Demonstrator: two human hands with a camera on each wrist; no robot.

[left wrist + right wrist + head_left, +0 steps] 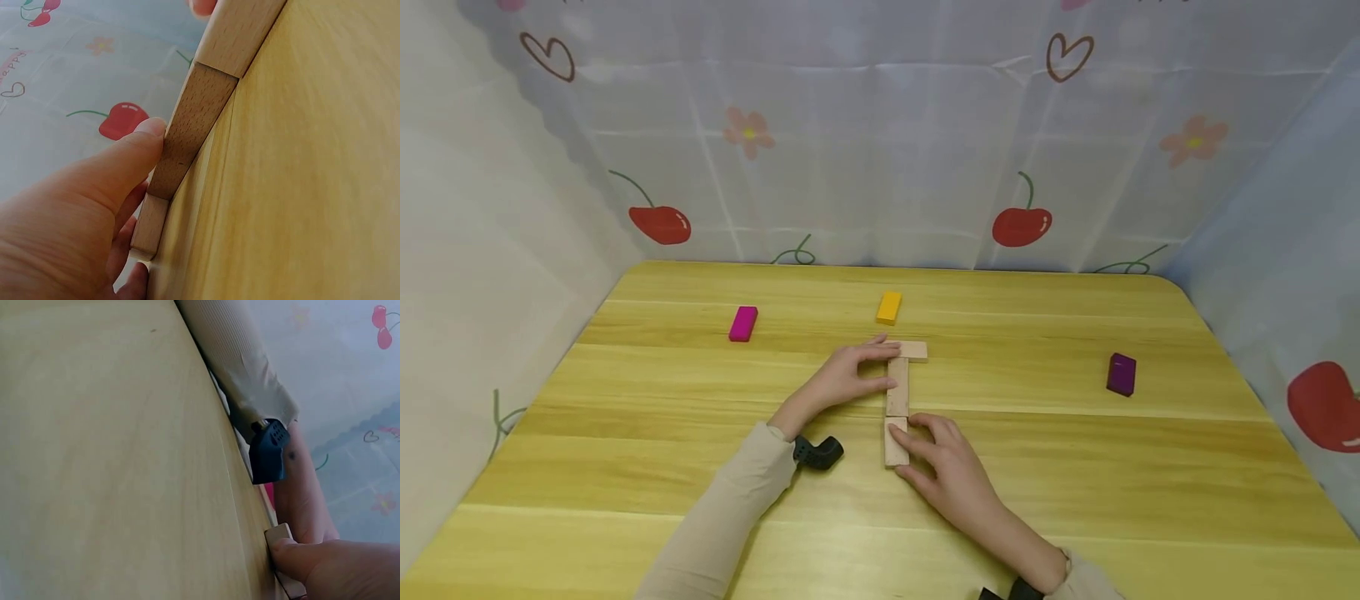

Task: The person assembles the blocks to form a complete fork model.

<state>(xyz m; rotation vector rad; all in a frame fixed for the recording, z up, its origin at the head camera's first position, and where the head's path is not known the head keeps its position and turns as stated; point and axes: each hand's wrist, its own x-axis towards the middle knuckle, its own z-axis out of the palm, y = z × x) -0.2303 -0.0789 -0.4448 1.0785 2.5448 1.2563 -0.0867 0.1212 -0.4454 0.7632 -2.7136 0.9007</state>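
Note:
Three plain wooden blocks lie end to end in the head view: a near block (895,454), a middle block (898,400) and a far block (916,350) set crosswise at the top. My left hand (842,375) reaches in from the left, its fingers resting on the far block and its thumb touching the middle block (194,125). The left wrist view shows that thumb against the middle block's upper edge. My right hand (958,479) pinches the near block between thumb and fingers; in the right wrist view its thumb presses the near block (279,533).
On the wooden table (662,417) lie a pink block (743,323) at the left, a yellow block (889,307) behind the wooden ones and a purple block (1121,374) at the right. A patterned curtain (880,167) hangs behind. A black device (820,452) sits at the left wrist.

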